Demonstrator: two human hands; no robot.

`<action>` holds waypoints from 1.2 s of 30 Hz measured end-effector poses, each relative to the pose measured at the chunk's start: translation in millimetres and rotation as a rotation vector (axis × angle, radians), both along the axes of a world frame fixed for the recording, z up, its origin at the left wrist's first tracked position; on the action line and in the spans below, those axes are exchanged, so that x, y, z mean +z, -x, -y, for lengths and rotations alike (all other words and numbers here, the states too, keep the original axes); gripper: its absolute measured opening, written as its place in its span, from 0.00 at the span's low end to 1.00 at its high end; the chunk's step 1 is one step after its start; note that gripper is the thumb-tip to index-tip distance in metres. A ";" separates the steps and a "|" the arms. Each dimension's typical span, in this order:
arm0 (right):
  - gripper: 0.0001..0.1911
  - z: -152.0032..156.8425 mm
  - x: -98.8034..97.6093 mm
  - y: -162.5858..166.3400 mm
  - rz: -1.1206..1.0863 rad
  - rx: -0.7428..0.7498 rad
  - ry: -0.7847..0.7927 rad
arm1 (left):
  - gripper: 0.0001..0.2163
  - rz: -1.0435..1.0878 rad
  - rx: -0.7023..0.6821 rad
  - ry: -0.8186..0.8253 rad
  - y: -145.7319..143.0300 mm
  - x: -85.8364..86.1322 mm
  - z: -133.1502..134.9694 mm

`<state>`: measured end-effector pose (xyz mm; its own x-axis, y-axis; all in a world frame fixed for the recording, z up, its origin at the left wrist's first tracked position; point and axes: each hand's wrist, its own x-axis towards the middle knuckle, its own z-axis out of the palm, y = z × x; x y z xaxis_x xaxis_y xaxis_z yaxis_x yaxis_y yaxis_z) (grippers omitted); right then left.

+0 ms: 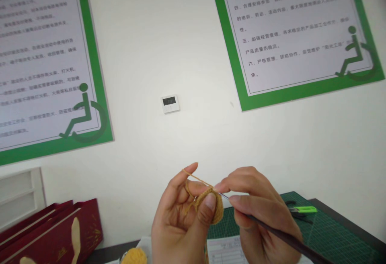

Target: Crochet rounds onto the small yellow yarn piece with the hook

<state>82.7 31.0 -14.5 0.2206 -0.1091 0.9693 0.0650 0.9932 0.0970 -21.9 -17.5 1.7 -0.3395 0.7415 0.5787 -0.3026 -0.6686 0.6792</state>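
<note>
My left hand pinches a small round mustard-yellow crochet piece between thumb and fingers. A strand of the same yarn runs taut over its raised index finger. My right hand is closed on a dark crochet hook, whose metal tip meets the top edge of the crochet piece. A ball of yellow yarn lies at the bottom edge, below my left hand.
A green cutting mat covers the dark table at the right, with green-handled scissors on it. A printed paper sheet lies under my hands. Dark red boxes stand at the left. Posters and a thermostat hang on the white wall.
</note>
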 end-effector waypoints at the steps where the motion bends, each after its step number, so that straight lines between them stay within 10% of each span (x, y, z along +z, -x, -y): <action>1: 0.10 0.5 -0.6 1.5 -0.011 0.004 0.003 | 0.22 0.001 -0.005 0.002 -0.2 0.4 0.2; 10: 0.03 -4.0 -3.8 14.0 -0.164 0.441 0.252 | 0.24 0.115 -0.071 -0.007 -4.0 3.4 4.0; 20: 0.18 -12.6 -12.2 9.8 -0.053 -0.114 -0.077 | 0.26 0.061 -0.016 -0.033 -9.7 2.7 3.1; 27: 0.06 -4.8 -15.4 14.6 -0.240 0.341 0.348 | 0.26 0.023 -0.018 -0.013 -5.0 2.2 1.4; 31: 0.17 -2.2 -4.7 14.3 -0.240 0.840 0.807 | 0.25 0.023 -0.095 -0.003 2.2 2.2 -0.1; 36: 0.21 -0.9 1.5 14.6 -0.160 1.172 0.936 | 0.22 0.016 -0.143 0.000 7.3 1.6 -2.2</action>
<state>68.0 31.9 -13.1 -0.1507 0.8249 0.5448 -0.8373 0.1865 -0.5140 -29.2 -15.3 3.3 -0.2394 0.7830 0.5741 -0.4054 -0.6179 0.6737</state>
